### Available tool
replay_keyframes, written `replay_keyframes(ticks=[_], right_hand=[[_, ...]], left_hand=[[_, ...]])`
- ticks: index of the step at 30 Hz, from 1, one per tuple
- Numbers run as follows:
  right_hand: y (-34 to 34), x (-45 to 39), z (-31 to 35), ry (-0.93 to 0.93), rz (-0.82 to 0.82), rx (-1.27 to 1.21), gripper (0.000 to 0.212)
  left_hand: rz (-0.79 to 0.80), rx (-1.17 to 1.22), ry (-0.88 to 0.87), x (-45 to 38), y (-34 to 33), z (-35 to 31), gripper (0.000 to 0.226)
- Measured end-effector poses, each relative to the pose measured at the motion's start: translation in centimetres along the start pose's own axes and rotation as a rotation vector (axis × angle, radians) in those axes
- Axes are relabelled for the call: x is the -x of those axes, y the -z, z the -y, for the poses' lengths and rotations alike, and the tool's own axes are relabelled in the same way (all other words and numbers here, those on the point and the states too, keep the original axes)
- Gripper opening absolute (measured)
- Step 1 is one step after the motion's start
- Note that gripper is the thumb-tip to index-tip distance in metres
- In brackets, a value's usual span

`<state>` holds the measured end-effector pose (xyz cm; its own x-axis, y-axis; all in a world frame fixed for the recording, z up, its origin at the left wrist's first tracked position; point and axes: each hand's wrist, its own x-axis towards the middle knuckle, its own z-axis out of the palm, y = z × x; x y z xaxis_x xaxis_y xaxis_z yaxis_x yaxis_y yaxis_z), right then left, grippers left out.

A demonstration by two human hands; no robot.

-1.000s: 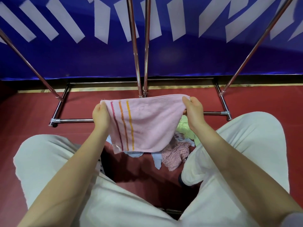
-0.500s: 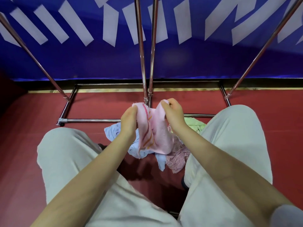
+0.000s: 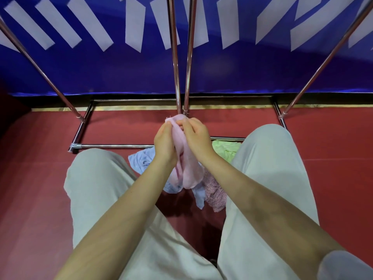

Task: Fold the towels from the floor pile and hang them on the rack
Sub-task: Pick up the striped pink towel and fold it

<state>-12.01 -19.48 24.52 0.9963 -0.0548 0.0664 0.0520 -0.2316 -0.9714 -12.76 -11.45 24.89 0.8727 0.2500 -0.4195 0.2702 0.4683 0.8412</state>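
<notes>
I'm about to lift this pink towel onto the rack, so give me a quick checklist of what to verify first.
1. Both hands grip the pink towel: ok, left hand and right hand pinch its top together.
2. Fold doubled over, halves hanging together: ok.
3. Bottom edges line up: cannot tell, the lower end looks bunched.
4. Towel clear of the floor pile: cannot tell, it hangs in front of the blue towel and the speckled pink cloth.
5. Rack poles within view ahead: ok.
6. Hanging bar free: cannot tell, it is out of frame.
</notes>
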Motion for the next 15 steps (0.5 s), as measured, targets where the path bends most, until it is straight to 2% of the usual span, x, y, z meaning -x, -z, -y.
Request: replay_keyframes(ticks=[4,8,12,15], right_hand=[[0.4,-0.8,-1.4,0.167,0.003,0.210,0.013],[1.1,-0.9,-1.9,0.198,-0.045,0.230,0.012],[1.3,-1.0,-2.1,0.245,-0.027,0.263,0.036],[1.4,-1.1,-1.6,0.194,0.038,0.319,0.047]], left_hand=[[-0.030,0.040,0.108,-0.5,0.1,-0.3,0.032],[0.033,0.025,0.135,-0.5,0.2,-0.3,0.041],[0.063,0.065,0.196,-0.4,0.3,-0.4,0.027],[0.093,0.032,0.247,-0.2,0.4,-0.8,0.034]])
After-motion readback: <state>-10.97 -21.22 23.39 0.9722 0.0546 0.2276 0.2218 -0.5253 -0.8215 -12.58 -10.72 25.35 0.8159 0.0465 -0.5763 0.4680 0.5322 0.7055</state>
